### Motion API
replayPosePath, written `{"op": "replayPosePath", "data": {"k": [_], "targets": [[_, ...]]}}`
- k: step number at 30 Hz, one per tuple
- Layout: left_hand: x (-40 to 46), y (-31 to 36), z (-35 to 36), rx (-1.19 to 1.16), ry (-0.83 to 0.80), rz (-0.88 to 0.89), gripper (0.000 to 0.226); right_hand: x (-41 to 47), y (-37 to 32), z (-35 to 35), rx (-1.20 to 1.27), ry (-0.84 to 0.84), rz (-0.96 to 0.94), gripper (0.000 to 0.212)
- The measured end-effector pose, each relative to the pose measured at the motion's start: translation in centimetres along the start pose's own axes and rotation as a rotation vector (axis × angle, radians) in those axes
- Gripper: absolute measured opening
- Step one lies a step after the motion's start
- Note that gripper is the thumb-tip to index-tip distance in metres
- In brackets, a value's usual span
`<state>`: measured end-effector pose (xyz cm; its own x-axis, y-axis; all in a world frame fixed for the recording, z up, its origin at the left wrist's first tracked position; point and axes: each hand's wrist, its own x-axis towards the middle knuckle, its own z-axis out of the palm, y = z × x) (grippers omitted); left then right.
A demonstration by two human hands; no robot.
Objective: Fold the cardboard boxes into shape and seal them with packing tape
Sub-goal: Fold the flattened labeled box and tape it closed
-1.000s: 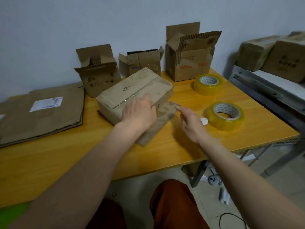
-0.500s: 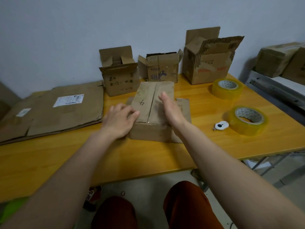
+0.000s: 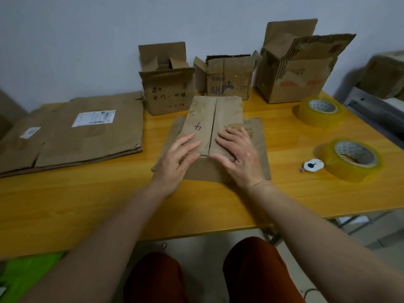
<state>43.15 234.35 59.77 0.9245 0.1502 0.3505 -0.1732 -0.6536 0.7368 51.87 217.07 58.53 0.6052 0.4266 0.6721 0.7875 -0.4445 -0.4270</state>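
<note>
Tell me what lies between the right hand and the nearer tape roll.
Only the small white tape cutter, on the bare tabletop just left of the nearer tape roll. The right hand rests flat on the box; nothing else visible blocks the reach.

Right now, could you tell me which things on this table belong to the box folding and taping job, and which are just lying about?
Belonging to the job:
- cardboard box, flaps pressed shut by left hand and right hand
- near tape roll
- far tape roll
- flattened cardboard
- three open boxes at the wall

Lying about:
- small white gadget
- boxes on the side rack
</note>
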Motion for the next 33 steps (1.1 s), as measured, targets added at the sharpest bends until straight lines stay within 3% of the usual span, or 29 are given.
{"op": "replayPosePath", "data": {"k": [4,9,15,19,22,25,28,31,33], "targets": [[0.2,-0.7,0.1,0.028,0.008,0.016,0.050,0.3,0.9,-0.9,-0.055,-0.106,-0.132,0.060],[-0.2,-0.6,0.1,0.105,0.028,0.011,0.073,0.8,0.4,-2.4,-0.109,-0.288,-0.098,0.065],[-1.7,0.0,0.9,-0.023,0.027,-0.074,0.097,2.8,-3.6,-1.4,-0.600,-0.386,-0.010,0.094],[-1.6,-0.4,-0.8,-0.140,-0.086,-0.054,0.076,3.0,-3.1,-1.8,-0.597,-0.561,-0.085,0.086],[-1.0,-0.6,-1.8,-0.264,-0.114,-0.046,0.067,3.8,-4.0,-1.6,-0.596,-0.700,0.027,0.096],[-0.3,-1.3,-2.2,-0.239,-0.074,-0.052,0.048,4.0,-6.3,-0.8,-0.576,-0.604,0.175,0.106],[-0.2,-1.5,-2.2,-0.309,-0.076,-0.079,0.042,3.1,-6.9,-0.2,-0.624,-0.503,0.097,0.093],[0.0,-1.3,-2.4,-0.387,-0.095,-0.121,0.042,2.8,-6.2,-0.4,-0.584,-0.548,0.016,0.077],[0.2,-1.1,-2.6,-0.418,-0.096,-0.149,0.041,3.0,-6.0,-0.7,-0.572,-0.600,0.017,0.081]]}}
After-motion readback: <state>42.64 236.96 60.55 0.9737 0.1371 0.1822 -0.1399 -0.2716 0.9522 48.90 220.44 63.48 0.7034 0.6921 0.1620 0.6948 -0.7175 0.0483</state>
